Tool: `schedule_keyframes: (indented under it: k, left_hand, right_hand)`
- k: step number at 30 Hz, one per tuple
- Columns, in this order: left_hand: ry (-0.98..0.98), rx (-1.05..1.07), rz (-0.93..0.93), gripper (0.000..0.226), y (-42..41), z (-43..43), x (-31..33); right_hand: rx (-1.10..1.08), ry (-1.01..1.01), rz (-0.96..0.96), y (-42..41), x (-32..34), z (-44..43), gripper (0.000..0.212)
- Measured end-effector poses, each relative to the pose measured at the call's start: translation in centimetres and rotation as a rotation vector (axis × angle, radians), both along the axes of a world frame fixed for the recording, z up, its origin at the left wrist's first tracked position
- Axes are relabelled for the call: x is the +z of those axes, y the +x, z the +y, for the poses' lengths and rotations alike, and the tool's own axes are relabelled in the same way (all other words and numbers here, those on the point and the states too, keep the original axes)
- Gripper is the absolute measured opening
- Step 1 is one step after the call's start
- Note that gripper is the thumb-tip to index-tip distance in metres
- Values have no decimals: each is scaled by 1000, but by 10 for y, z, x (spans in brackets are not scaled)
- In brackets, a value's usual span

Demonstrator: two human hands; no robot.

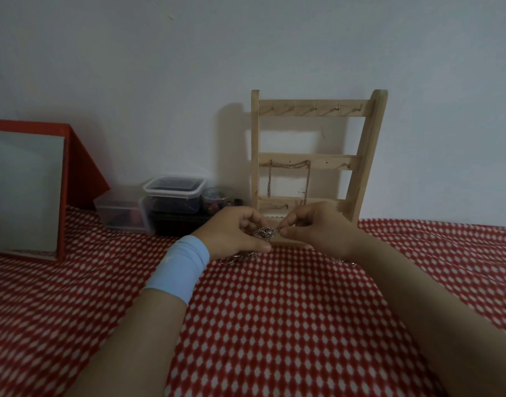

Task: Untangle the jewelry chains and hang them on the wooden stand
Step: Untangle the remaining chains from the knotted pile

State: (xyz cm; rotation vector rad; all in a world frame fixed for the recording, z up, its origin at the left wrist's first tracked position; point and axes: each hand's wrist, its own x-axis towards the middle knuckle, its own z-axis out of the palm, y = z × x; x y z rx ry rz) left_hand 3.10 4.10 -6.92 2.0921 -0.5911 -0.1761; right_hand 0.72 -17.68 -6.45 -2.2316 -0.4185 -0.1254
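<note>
A wooden ladder-like stand (366, 150) with small hooks leans against the wall behind my hands. One chain (289, 165) hangs from two hooks on its middle bar. A tangled clump of silvery chains (264, 233) sits between my hands, just above the cloth. My left hand (234, 233), with a light blue wristband, holds the clump with curled fingers. My right hand (320, 227) pinches a strand at the clump's right side. More chain (234, 258) trails on the cloth under my left hand.
A red and white patterned cloth (274, 310) covers the surface. Clear plastic boxes (171, 193) stand left of the stand by the wall. A red-framed mirror (25, 190) stands at the far left.
</note>
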Motion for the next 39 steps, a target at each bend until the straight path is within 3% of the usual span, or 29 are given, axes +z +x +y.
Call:
schedule_keyframes:
  k: [4,11,23,28,32,39]
  left_hand:
    - [8,-26,24,13,-3,-1,2]
    - [59,29,-103,13,0,-6,-6]
    - [19,77,-50,9,-2,-13,7]
    - [-318,110,207,14,-4,-16,9]
    - [-363,51,275,31,-3,-14,7]
    - [-730,61,486,21,-1,-7,4]
  right_hand:
    - [-2,8,-5,2,-1,-3,3]
    - [28,33,16,2,-5,1,4]
    - [61,41,64,0,-2,1,5]
    - [59,41,83,-3,3,2,13]
    - [25,65,126,-4,8,0,19]
    - [8,85,159,-2,9,-6,18]
